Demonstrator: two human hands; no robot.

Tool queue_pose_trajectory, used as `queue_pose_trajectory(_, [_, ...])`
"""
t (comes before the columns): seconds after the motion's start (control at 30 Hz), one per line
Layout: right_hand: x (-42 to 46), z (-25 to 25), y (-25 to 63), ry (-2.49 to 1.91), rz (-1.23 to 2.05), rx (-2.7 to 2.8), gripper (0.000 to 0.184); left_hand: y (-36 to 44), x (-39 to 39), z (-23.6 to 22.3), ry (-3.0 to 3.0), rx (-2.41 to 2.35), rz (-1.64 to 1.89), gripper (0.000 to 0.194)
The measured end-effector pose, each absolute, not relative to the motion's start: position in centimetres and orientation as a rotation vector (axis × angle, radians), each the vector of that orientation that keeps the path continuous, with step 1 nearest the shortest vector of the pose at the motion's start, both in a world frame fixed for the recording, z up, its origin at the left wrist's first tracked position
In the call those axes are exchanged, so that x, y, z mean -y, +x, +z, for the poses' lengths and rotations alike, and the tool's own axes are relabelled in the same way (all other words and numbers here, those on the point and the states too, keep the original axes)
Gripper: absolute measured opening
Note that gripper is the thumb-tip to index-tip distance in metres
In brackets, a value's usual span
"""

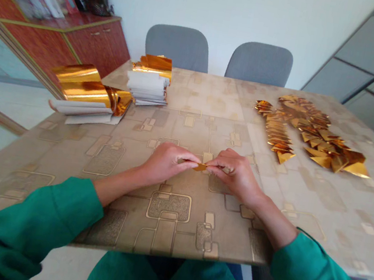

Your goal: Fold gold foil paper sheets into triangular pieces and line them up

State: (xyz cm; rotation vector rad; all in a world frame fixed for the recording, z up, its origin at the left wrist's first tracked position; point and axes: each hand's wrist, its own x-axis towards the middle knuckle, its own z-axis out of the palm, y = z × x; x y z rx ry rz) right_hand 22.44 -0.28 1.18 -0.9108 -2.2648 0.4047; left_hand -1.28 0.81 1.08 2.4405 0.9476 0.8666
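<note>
Between my hands, over the middle of the table, is a small folded piece of gold foil paper [200,166]. My left hand [168,161] pinches its left end between thumb and fingers. The right end sits in a pinch of my right hand [235,173]. Most of the piece is hidden by my fingertips, so its full shape cannot be made out. To the right lie chains of folded gold paper pieces [279,134], tucked together in rows. Curled gold foil sheets [78,83] with white backs rest at the left edge.
A stack of white-backed paper [148,89] with gold sheets on top stands at the back left. A patterned cloth [168,206] covers the table. Two grey chairs [177,45] are behind it. A red-brown cabinet [96,41] holding bottles and bags stands at far left.
</note>
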Motion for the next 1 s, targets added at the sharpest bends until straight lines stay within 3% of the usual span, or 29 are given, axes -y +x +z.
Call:
queue_pose_trajectory(0.3, [0.4,1.8,22.6,-0.949,0.713,2.180,0.012,-1.1,-0.5,0.9,2.152,-0.872,0.863,0.016])
queue_pose_trajectory(0.47, [0.9,2.1,21.4,-1.036,0.717,2.182,0.021,-0.6,0.5,0.6,2.098,-0.906,0.898,0.016])
queue_pose_trajectory(0.67, [0.6,1.5,21.7,-1.006,1.010,2.028,0.030,-1.0,0.1,0.8,1.724,-0.781,0.756,0.019])
queue_pose_trajectory(1.0, [0.2,1.3,22.9,-1.106,0.878,2.036,0.027,-1.8,-0.5,1.0,1.558,-0.765,0.733,0.026])
